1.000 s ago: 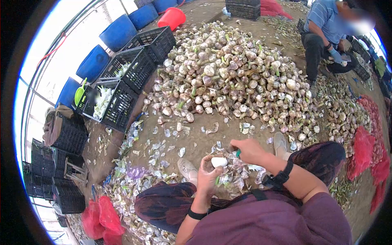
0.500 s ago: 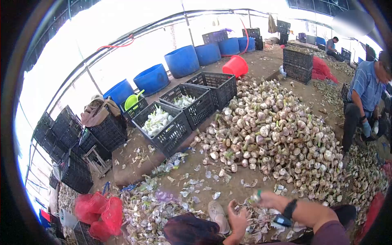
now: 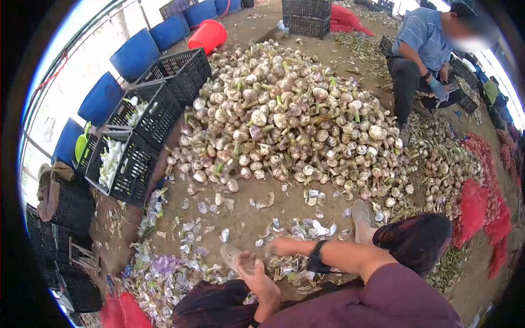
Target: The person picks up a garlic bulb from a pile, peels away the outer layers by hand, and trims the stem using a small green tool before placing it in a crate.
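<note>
My left hand [image 3: 258,279] is raised over my lap, palm turned up and fingers apart, with nothing seen in it. Just above it, my right hand [image 3: 284,247] reaches leftward across my body. Its fingers look closed, but blur hides whatever they may hold. Loose garlic skins [image 3: 306,232] litter the ground beneath both hands, between my shoes [image 3: 229,256]. In front of me rises a large heap of unpeeled garlic bulbs [image 3: 295,117], some with short green stems.
Black crates [image 3: 134,169] stand at the left, two holding white peeled garlic [image 3: 111,161]. Behind them are blue tubs [image 3: 135,54] and a red bucket [image 3: 208,36]. A gloved co-worker [image 3: 421,54] sits at the right. Red mesh sacks [image 3: 473,210] lie nearby.
My view has swung right and down, so the heap and co-worker appear further left. The green-and-white item earlier at my right hand is no longer discernible. My left hand's fingers have opened out.
</note>
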### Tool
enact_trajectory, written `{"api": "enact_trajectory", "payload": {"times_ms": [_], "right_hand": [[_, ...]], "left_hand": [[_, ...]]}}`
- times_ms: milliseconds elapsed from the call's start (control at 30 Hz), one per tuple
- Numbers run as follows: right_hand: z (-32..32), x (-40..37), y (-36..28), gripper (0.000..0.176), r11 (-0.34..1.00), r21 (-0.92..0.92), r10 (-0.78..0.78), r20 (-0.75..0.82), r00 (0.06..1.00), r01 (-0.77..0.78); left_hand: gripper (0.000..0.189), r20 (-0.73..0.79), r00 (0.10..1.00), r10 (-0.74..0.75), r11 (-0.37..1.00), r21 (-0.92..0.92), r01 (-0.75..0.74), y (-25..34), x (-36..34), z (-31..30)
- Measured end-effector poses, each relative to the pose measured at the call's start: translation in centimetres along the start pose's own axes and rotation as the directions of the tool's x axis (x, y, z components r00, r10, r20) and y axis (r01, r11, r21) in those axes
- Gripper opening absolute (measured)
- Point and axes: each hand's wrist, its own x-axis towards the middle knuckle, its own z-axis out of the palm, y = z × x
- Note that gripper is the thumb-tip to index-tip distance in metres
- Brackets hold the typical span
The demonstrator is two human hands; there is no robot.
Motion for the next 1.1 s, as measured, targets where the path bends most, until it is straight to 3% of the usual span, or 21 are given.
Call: {"api": "enact_trajectory", "payload": {"times_ms": [33,100,167,200,233,267,367,400,500,600,667,733,767,833,900,1000,1100], "right_hand": [[1.1,-2.5,2.7,0.021,0.981,-0.122,0.16,0.088,0.983,-0.149],[-3.0,-6.4,1.8,0.021,0.873,-0.006,0.488,0.068,0.87,-0.489],[-5.4,-7.4,6.0,0.026,0.807,0.044,0.585,-0.205,0.785,-0.589],[-7.6,-6.9,7.2,0.03,0.755,0.083,0.633,-0.352,0.69,-0.651],[-10.2,-6.2,8.3,0.035,0.702,0.132,0.661,-0.485,0.572,-0.7],[-12.2,-5.3,9.7,0.043,0.74,0.132,0.558,-0.668,0.492,-0.66],[-19.4,-2.4,11.3,0.053,0.716,0.073,0.499,-0.749,0.436,-0.694],[-20.4,-1.5,12.5,0.054,0.643,-0.016,0.481,-0.769,0.421,-0.766],[-21.2,-0.5,15.1,0.052,0.561,-0.147,0.637,-0.552,0.538,-0.814],[-19.4,-0.7,13.7,0.037,0.666,0.016,0.658,-0.483,0.577,-0.746],[-15.8,-0.9,9.9,0.033,0.849,0.077,0.454,-0.612,0.648,-0.522],[-13.9,-2.5,0.5,0.032,0.891,0.185,0.446,-0.521,0.728,-0.413],[-12.6,-3.4,-2.5,0.038,0.943,0.191,0.331,-0.548,0.768,-0.271],[-10.2,-4.9,-7.0,0.037,0.983,0.073,0.181,-0.554,0.812,-0.169],[-7.9,-5.9,-8.2,0.034,0.995,-0.104,-0.075,-0.63,0.773,0.012],[-11.0,-8.5,-13.9,0.033,0.962,0.254,0.204,-0.439,0.875,-0.097],[-9.6,-9.7,-12.5,0.026,0.732,0.677,0.431,-0.366,0.825,-0.082]], "left_hand": [[0.047,0.001,1.0,-0.031,1.0,-0.003,0.031,-0.4,0.3,0.2],[0.048,-0.012,0.993,-0.114,0.992,0.058,0.115,-1.0,0.9,1.0],[0.048,-0.012,0.983,-0.182,0.98,0.085,0.183,-2.2,1.6,1.4],[0.047,-0.012,0.977,-0.213,0.972,0.097,0.213,-2.8,1.9,1.6],[0.046,-0.012,0.968,-0.249,0.962,0.11,0.249,-3.4,2.2,1.8],[0.046,-0.016,0.959,-0.283,0.951,0.122,0.283,-4.1,2.4,1.9],[0.044,0.008,0.936,-0.351,0.933,0.083,0.35,-5.2,3.0,2.6],[0.044,0.018,0.931,-0.365,0.928,0.092,0.362,-5.5,3.1,2.6],[0.043,0.039,0.924,-0.379,0.917,0.15,0.37,-6.1,3.2,2.7],[0.041,0.056,0.92,-0.387,0.914,0.151,0.376,-7.0,3.3,2.8],[0.042,0.068,0.906,-0.417,0.908,0.07,0.412,-6.3,3.0,3.4],[0.044,0.076,0.898,-0.433,0.902,0.039,0.431,-6.0,3.2,3.5],[0.044,0.084,0.893,-0.442,0.897,0.029,0.441,-6.0,3.4,3.2],[0.046,0.185,0.873,-0.45,0.882,-0.06,0.467,-6.7,3.6,2.6],[0.047,0.285,0.855,-0.434,0.872,-0.105,0.478,-5.8,3.1,2.1],[0.051,0.394,0.836,-0.381,0.876,-0.136,0.463,-2.9,2.1,2.3],[0.052,0.484,0.836,-0.259,0.952,-0.019,0.306,-2.3,1.2,2.1]]}}
